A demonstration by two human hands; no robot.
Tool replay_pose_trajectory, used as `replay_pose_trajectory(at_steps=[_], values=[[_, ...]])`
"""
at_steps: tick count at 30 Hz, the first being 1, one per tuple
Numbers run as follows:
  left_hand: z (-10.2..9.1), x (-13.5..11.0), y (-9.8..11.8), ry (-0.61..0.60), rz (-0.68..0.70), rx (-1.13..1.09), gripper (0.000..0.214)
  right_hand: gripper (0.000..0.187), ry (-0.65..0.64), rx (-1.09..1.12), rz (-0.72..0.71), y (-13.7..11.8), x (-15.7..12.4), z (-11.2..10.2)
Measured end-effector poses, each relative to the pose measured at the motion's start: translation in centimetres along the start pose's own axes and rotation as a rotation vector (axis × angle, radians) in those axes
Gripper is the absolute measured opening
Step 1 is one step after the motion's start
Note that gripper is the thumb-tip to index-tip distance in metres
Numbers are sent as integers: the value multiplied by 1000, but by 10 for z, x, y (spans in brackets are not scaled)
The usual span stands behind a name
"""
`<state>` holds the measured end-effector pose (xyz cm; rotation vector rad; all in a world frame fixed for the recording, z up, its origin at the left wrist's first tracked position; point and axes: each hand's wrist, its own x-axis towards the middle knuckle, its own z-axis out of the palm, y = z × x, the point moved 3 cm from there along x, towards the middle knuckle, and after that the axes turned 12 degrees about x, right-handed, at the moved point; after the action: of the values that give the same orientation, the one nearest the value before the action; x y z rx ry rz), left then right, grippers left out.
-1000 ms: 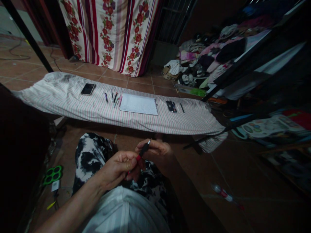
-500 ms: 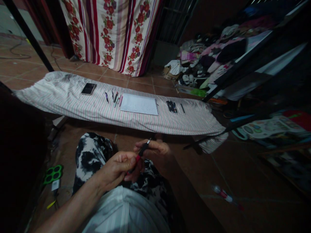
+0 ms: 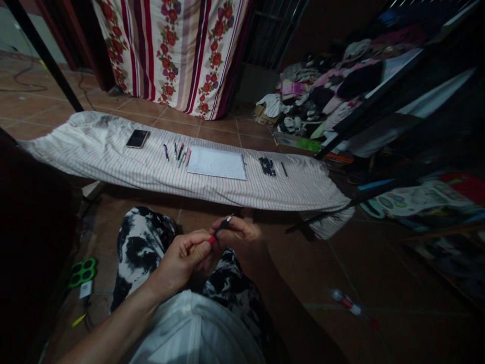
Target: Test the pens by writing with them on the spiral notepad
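Above my lap, both hands meet on a pen [image 3: 223,225] with a dark grip, a light tip end and a red part lower down. The tip points up and away from me. My left hand [image 3: 188,253] pinches the red part between thumb and fingers. My right hand [image 3: 242,237] closes round the dark front part from the other side. My fingers cover the pen's back end. Beyond the hands, a spiral notebook [image 3: 217,163] lies on a striped cloth [image 3: 159,174]. Several pens [image 3: 182,154] lie left of it, and a dark cluster of pens [image 3: 267,167] lies right.
A phone [image 3: 137,138] rests on the cloth's left part, and a single dark pen [image 3: 284,169] near its right. A plastic bottle [image 3: 345,302] lies on the tiled floor, right. A green power strip [image 3: 82,273] is at left. Clothes [image 3: 326,91] are heaped at the back right.
My right fingers have folded in from a straighter pose and closed round the pen's dark part. The pen has shifted slightly, and less of its red body shows.
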<state>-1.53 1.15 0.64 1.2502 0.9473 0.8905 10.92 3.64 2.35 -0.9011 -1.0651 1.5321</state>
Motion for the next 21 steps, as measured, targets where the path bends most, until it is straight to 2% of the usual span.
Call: replay_pose_trajectory(at_steps=[3,5,13,17,21], values=[[-2,1,-3,97,42,94,34,13,54,-34,6,4,-1,1],[-1,1,-5,114,34,65,33,16,73,-35,14,5,0,1],[8,-2,-7,-199,-109,-330,37,27,-133,109,152,4,2,-5],[9,-2,-10,-223,-150,-384,36,29,-118,74,164,4,1,-7],[11,-1,-7,-172,-115,-304,38,22,-28,49,97,3,1,-6]])
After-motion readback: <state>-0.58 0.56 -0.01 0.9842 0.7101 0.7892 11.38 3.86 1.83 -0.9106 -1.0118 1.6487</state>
